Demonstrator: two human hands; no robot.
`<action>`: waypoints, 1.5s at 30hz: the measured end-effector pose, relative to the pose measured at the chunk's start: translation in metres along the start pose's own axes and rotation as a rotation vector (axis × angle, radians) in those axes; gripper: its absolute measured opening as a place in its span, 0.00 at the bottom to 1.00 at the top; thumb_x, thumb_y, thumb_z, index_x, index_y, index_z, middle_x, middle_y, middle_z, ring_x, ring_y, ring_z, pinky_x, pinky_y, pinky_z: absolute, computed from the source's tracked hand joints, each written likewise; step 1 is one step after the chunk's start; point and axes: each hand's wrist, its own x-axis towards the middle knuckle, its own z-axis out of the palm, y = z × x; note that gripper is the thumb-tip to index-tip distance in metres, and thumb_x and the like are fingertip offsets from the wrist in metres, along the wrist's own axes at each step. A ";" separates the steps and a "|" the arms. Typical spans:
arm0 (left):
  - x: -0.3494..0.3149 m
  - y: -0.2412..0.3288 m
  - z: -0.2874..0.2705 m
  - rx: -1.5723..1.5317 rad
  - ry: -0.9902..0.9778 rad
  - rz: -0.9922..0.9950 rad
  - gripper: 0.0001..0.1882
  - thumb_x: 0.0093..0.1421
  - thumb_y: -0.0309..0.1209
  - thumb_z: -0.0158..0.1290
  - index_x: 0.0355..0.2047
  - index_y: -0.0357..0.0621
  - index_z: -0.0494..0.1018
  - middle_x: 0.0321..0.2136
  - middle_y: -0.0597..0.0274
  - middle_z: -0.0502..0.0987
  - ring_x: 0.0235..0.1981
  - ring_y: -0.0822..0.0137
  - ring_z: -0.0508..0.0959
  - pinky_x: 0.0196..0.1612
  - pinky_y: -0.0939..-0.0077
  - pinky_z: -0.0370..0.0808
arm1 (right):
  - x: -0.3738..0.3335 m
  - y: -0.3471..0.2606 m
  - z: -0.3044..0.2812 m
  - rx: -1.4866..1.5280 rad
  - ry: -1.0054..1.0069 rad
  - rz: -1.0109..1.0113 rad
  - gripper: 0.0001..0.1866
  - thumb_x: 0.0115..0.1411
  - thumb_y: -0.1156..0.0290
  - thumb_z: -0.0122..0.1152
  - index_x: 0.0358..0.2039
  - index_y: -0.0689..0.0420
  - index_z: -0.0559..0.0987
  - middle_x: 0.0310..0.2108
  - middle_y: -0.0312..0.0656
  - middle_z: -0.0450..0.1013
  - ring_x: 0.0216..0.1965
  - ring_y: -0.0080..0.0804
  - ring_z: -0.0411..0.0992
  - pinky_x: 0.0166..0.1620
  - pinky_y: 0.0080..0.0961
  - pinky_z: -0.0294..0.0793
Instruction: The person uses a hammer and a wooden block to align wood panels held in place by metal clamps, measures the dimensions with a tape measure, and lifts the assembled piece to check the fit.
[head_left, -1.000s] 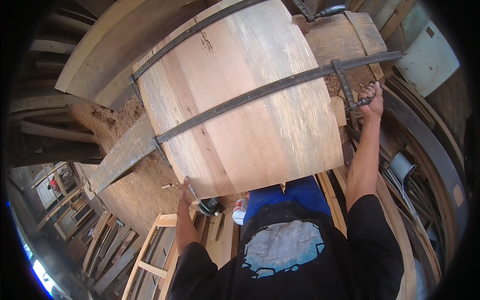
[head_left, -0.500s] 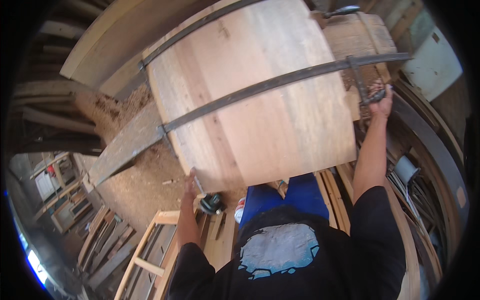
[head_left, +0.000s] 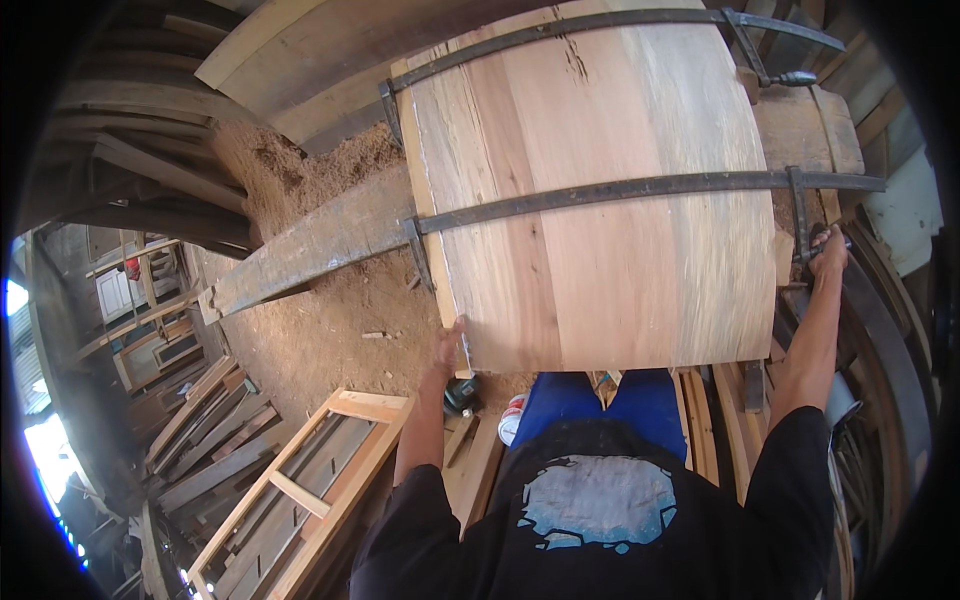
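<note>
A wide panel of several wooden boards [head_left: 610, 270] lies before me, its tones running from tan and reddish to pale grey. White glue shows along the seam by the narrow strip [head_left: 437, 262] at its left edge. Two dark metal bar clamps span the panel: the near clamp [head_left: 600, 201] across its middle, the far clamp [head_left: 560, 35] near the back. My left hand [head_left: 449, 347] grips the strip and panel at the near left corner; its lower fingers are hidden. At the right, my right hand [head_left: 828, 252] is closed round the near clamp's screw handle.
A heavy plank [head_left: 315, 240] sticks out left from under the panel. Sawdust [head_left: 330, 335] covers the floor. A wooden frame [head_left: 300, 495] leans at the lower left, near a dark green power tool [head_left: 461, 394]. Lumber [head_left: 215, 440] is stacked further left.
My view has shifted, so the panel, clamps and both hands sit further right and appear straighter. Both hands keep their places, the left at the corner, the right on the clamp handle.
</note>
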 end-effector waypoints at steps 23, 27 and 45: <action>0.016 0.008 0.008 -0.154 -0.441 0.027 0.27 0.58 0.49 0.56 0.45 0.37 0.72 0.28 0.66 0.75 0.26 0.73 0.75 0.28 0.77 0.74 | -0.296 0.270 -0.164 -0.534 0.210 -0.075 0.21 0.60 0.58 0.53 0.39 0.68 0.76 0.30 0.44 0.74 0.32 0.32 0.71 0.38 0.31 0.69; 0.056 -0.011 -0.043 0.088 -0.396 -0.025 0.23 0.63 0.41 0.51 0.50 0.34 0.69 0.40 0.60 0.76 0.38 0.67 0.77 0.41 0.69 0.76 | -0.306 0.341 -0.136 -0.594 -0.011 -0.029 0.11 0.63 0.62 0.52 0.34 0.57 0.72 0.18 0.29 0.63 0.14 0.18 0.59 0.15 0.18 0.55; 0.035 0.022 -0.031 0.023 -0.766 -0.024 0.23 0.61 0.35 0.54 0.53 0.39 0.65 0.44 0.58 0.75 0.43 0.65 0.76 0.46 0.64 0.76 | -0.437 0.387 -0.215 -0.312 -0.036 0.221 0.09 0.61 0.63 0.51 0.32 0.55 0.72 0.17 0.31 0.64 0.14 0.20 0.61 0.14 0.16 0.55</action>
